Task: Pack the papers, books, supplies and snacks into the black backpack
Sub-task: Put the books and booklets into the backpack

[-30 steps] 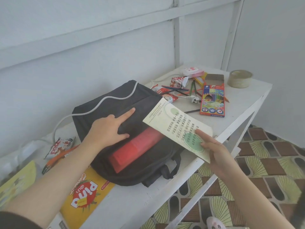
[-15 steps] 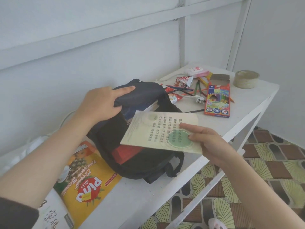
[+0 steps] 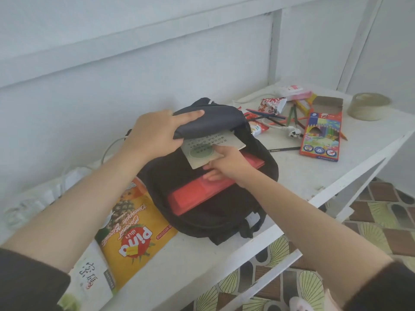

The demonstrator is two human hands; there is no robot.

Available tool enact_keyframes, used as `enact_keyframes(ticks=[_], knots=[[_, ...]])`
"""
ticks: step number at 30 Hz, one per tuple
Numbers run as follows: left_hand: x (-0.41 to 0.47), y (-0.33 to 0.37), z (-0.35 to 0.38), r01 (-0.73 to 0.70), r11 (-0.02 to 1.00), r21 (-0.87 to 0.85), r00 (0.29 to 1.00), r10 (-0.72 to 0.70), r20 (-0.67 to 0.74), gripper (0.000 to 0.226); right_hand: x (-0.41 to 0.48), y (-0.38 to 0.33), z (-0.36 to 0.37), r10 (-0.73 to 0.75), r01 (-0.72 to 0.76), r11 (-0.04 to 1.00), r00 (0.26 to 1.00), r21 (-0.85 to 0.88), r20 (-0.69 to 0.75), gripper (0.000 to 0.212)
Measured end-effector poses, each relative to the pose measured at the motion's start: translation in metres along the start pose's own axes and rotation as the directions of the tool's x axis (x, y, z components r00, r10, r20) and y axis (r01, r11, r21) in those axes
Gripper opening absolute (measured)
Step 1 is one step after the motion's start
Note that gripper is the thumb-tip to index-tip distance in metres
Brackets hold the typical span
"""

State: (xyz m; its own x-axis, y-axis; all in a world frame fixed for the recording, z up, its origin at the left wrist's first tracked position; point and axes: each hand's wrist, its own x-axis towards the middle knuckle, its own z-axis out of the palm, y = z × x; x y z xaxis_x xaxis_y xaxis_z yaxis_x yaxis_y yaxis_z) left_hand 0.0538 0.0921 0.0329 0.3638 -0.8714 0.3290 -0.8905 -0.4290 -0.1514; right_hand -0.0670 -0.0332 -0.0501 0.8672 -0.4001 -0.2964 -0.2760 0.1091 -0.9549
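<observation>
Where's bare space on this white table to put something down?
Bare tabletop lies between the black backpack and the pencil box, and along the front edge before the biscuit bag. Crowded: loose pencils and snack packets at the back, left of the box.

Booklet (image 3: 213, 146) partly inside backpack (image 3: 224, 212)

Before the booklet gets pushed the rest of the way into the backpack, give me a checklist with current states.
1. Left hand holds the backpack flap lifted: ok.
2. Right hand pinches the booklet: ok.
3. Booklet's far end under the flap: ok.
4. Free depth inside the backpack: cannot tell, flap hides it.
5. Red folder fully in: not ok, it sticks out.
6. Biscuit packet and pencil box packed: not ok, both on the shelf.
</observation>
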Motion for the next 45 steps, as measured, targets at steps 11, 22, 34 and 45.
enact_keyframes(ticks=[11,22,34,45], knots=[[0.002,-0.001,0.001,0.02,0.999,-0.026,0.999,-0.019,0.043,0.067,0.001,0.043,0.031,-0.474,0.193,0.371,0.881,-0.909,-0.006,0.061],[0.0,0.004,0.0,0.033,0.999,-0.022,0.999,-0.032,0.042,0.067,0.045,0.034,0.012,-0.352,0.163,0.163,0.931,-0.973,0.097,0.066],[-0.012,0.0,0.021,0.079,0.997,-0.007,0.997,-0.079,0.016,0.07,0.025,0.029,0.021,-0.23,0.154,0.274,0.969,-0.949,0.091,0.072],[-0.093,0.007,0.039,0.319,0.916,-0.244,0.946,-0.322,0.027,0.064,-0.072,-0.011,0.042,-0.018,0.553,0.31,0.817,-0.773,0.577,0.028]])
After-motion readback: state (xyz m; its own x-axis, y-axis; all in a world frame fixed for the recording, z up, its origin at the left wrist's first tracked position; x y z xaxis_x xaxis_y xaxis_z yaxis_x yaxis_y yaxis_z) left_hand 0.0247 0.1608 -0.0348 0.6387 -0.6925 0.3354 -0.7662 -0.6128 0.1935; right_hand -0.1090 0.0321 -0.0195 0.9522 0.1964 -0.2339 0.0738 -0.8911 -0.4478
